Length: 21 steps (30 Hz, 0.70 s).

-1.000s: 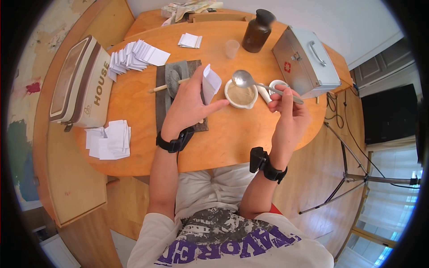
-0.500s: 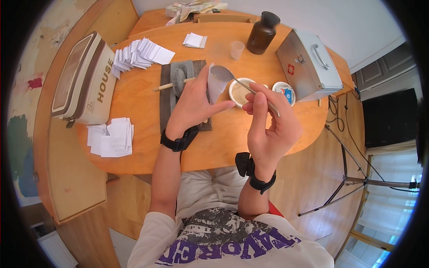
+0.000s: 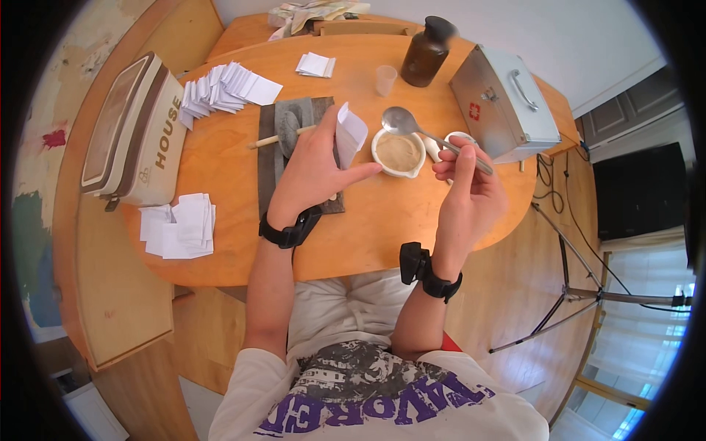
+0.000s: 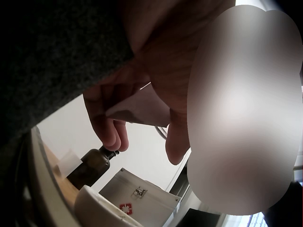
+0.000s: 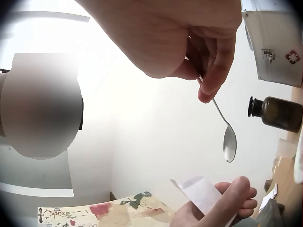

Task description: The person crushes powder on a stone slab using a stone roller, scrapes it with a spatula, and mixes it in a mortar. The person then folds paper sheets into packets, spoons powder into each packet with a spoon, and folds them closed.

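Note:
My left hand (image 3: 312, 173) holds an upright folded white paper packet (image 3: 351, 138) between its fingers, with the thumb stretched out toward the mortar. In the left wrist view the packet (image 4: 142, 106) sits between fingers and thumb. My right hand (image 3: 471, 195) pinches the handle of a metal spoon (image 3: 399, 120). The spoon's bowl is over the far left rim of a white mortar (image 3: 401, 174), which has tan powder (image 3: 398, 153) in it. Seen from the right wrist, the spoon (image 5: 229, 144) hangs bowl-down above the packet (image 5: 199, 191). A white pestle (image 3: 432, 151) lies right of the mortar.
White paper packets (image 3: 228, 88) lie at the back left, more papers (image 3: 193, 224) at the front left. A grey stone (image 3: 290, 132) and a wooden stick (image 3: 265, 142) lie on a dark board. Behind stand a plastic cup (image 3: 385, 81), brown bottle (image 3: 426, 55) and metal case (image 3: 507, 103).
Half a second ago the spoon's bowl was at the packet's mouth; now it is back over the mortar's far rim. The right hand has moved right and away. The left hand stays nearly still.

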Each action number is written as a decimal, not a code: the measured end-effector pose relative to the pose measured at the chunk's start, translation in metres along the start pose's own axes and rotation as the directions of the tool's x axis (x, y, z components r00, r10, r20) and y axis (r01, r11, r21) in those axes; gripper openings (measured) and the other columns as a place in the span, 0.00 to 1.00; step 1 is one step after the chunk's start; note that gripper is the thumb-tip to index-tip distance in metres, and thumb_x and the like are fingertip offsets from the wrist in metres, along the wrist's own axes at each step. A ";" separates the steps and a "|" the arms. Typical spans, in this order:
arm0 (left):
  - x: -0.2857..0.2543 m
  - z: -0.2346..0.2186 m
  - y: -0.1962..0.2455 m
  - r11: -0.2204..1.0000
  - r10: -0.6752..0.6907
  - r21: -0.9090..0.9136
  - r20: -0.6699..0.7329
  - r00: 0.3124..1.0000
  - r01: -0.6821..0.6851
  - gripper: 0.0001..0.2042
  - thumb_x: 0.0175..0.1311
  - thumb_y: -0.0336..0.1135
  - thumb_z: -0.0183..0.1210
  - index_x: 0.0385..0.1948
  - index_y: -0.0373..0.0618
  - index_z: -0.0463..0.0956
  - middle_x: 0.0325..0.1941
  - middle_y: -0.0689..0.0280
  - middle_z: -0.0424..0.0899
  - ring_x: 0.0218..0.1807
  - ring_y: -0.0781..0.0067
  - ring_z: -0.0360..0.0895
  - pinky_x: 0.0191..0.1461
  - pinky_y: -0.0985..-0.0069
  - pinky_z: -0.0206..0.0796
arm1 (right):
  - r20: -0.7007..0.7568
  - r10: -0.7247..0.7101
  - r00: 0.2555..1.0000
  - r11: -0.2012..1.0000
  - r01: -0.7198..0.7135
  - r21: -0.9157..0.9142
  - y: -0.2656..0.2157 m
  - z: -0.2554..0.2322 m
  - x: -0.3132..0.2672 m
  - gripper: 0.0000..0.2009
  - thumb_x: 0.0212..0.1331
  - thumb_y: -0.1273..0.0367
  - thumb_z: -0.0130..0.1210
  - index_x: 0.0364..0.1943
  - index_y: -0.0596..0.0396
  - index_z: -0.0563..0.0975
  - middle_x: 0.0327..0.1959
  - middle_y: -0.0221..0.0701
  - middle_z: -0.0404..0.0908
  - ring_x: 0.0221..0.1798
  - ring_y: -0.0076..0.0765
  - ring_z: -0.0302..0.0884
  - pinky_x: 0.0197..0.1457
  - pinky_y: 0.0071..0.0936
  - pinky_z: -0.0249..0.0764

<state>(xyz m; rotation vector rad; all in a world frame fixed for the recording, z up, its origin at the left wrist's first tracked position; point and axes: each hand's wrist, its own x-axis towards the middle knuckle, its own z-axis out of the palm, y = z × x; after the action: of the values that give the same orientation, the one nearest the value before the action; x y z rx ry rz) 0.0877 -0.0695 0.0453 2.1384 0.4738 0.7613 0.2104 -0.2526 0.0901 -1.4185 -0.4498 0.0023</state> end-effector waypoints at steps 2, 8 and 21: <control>0.000 0.000 0.001 1.000 0.004 -0.010 0.002 1.000 -0.004 0.31 0.57 0.44 0.88 0.54 0.42 0.78 0.45 0.63 0.92 0.47 0.66 0.91 0.54 0.66 0.83 | 0.039 0.006 0.999 0.997 -0.003 -0.078 0.015 -0.005 0.006 0.13 0.86 0.69 0.60 0.52 0.67 0.89 0.37 0.35 0.93 0.35 0.24 0.89 0.42 0.24 0.86; 0.002 -0.002 0.003 0.998 -0.023 -0.054 0.047 0.999 0.025 0.51 0.55 0.50 0.87 0.75 0.28 0.69 0.51 0.39 0.91 0.55 0.35 0.91 0.57 0.53 0.82 | 0.184 -0.021 0.983 0.944 0.080 -0.320 0.051 -0.009 0.006 0.10 0.82 0.71 0.63 0.51 0.64 0.90 0.36 0.36 0.94 0.35 0.27 0.92 0.42 0.26 0.87; 0.001 -0.002 0.000 0.999 -0.026 -0.037 0.056 0.998 0.028 0.51 0.55 0.51 0.87 0.75 0.28 0.69 0.53 0.39 0.90 0.56 0.35 0.90 0.59 0.53 0.82 | 0.134 0.155 0.979 0.960 -0.117 -0.255 0.054 -0.016 0.009 0.12 0.83 0.69 0.60 0.49 0.66 0.90 0.31 0.33 0.92 0.34 0.24 0.90 0.40 0.25 0.85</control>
<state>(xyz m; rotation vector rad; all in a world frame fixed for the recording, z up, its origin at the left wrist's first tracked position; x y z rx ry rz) 0.0875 -0.0677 0.0462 2.1084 0.4550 0.6881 0.2378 -0.2566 0.0403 -1.7001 -0.4896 0.1734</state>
